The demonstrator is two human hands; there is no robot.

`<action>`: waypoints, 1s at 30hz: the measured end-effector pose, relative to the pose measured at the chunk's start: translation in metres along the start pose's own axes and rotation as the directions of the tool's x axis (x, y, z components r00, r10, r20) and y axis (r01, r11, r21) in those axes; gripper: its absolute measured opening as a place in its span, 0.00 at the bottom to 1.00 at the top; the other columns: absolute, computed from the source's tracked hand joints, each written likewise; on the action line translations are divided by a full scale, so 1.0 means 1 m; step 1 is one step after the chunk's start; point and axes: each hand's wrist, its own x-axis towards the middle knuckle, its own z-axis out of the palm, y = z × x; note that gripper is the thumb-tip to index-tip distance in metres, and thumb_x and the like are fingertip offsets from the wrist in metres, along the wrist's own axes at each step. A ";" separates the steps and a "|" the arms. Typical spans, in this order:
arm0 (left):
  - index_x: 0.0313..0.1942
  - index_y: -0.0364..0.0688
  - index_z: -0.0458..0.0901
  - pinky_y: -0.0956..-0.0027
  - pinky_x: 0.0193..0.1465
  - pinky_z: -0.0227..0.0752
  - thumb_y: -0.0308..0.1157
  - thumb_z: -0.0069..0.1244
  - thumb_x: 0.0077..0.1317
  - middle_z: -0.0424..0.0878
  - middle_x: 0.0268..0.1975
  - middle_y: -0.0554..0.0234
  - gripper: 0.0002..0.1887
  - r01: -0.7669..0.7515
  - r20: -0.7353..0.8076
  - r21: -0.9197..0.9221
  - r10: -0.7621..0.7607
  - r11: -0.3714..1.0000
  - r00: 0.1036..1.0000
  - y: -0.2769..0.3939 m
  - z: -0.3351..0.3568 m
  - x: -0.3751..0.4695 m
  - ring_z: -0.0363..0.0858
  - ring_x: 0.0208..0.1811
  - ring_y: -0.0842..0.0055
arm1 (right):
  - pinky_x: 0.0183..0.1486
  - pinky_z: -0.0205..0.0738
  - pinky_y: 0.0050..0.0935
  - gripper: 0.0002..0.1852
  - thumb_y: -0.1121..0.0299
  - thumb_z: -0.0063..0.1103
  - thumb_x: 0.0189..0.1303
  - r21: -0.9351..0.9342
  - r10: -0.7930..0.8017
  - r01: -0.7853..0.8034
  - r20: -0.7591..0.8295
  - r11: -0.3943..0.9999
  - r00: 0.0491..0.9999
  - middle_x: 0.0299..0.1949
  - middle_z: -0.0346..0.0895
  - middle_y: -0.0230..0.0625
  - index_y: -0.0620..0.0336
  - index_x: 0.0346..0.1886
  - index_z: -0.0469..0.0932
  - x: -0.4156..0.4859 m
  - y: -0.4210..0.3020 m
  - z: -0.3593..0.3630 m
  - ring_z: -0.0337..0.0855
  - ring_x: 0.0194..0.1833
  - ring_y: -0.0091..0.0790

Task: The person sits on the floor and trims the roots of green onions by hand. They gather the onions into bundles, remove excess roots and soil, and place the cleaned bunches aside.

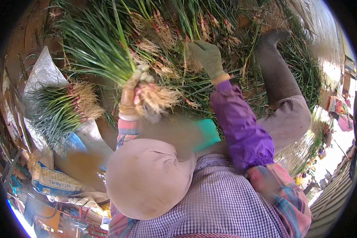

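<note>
My left hand (138,78), in a pale, soiled glove, is closed around a bunch of green onions (107,56). Their long green leaves fan out to the upper left, and the reddish bases and pale roots (160,95) hang out on the right. My right hand (206,55) wears a green glove below a purple sleeve cover. Its fingertips pinch a thin green onion stalk (185,47) at the edge of the heap; its roots dangle beside the fingers. More green onions (166,29) with roots lie heaped on the ground beyond both hands.
At the left, a trimmed-looking bundle of green onions (59,110) lies on a silvery-white sheet (46,71). A printed sack (58,181) is at lower left. A turquoise object (206,134) is near my legs. My dark boot (273,59) rests among loose leaves on the right.
</note>
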 end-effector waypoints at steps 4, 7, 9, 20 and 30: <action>0.56 0.33 0.77 0.75 0.41 0.81 0.32 0.50 0.70 0.82 0.39 0.61 0.18 0.117 -0.287 0.105 -0.083 0.988 0.954 -0.010 0.032 0.017 0.82 0.42 0.76 | 0.33 0.72 0.39 0.15 0.57 0.57 0.66 0.090 -0.243 0.243 -0.011 0.966 0.970 0.27 0.79 0.45 0.62 0.39 0.81 -0.053 -0.026 0.010 0.82 0.29 0.43; 0.52 0.39 0.83 0.88 0.20 0.68 0.32 0.53 0.68 0.81 0.30 0.72 0.14 0.336 -0.340 0.222 -0.250 0.915 0.907 -0.012 0.034 0.016 0.76 0.24 0.90 | 0.34 0.73 0.39 0.15 0.57 0.56 0.66 -0.187 -0.419 0.464 0.238 0.866 0.876 0.26 0.79 0.43 0.61 0.37 0.80 -0.074 -0.045 0.028 0.82 0.29 0.44; 0.47 0.41 0.86 0.89 0.13 0.53 0.35 0.55 0.67 0.78 0.24 0.77 0.12 0.252 -0.356 0.181 -0.175 0.951 0.918 -0.017 0.029 0.012 0.67 0.17 0.96 | 0.35 0.75 0.39 0.17 0.55 0.56 0.66 -0.227 -0.665 0.716 0.267 0.660 0.697 0.26 0.79 0.43 0.62 0.36 0.80 -0.065 -0.054 0.030 0.83 0.30 0.44; 0.32 0.40 0.84 0.86 0.12 0.55 0.38 0.62 0.61 0.77 0.22 0.71 0.11 0.230 -0.613 0.263 -0.022 0.937 0.790 -0.030 0.019 0.015 0.67 0.15 0.90 | 0.33 0.73 0.35 0.15 0.61 0.59 0.64 0.203 -0.040 0.022 0.086 0.979 0.996 0.26 0.80 0.46 0.66 0.36 0.81 -0.028 -0.062 0.087 0.80 0.27 0.38; 0.44 0.35 0.81 0.80 0.23 0.72 0.31 0.54 0.67 0.84 0.29 0.62 0.10 0.348 -0.322 0.053 -0.314 0.936 0.893 -0.029 0.007 0.017 0.82 0.25 0.80 | 0.30 0.73 0.30 0.14 0.60 0.56 0.68 -0.072 -0.125 0.114 -0.184 0.991 0.975 0.22 0.76 0.37 0.62 0.34 0.81 0.001 -0.045 0.090 0.77 0.27 0.29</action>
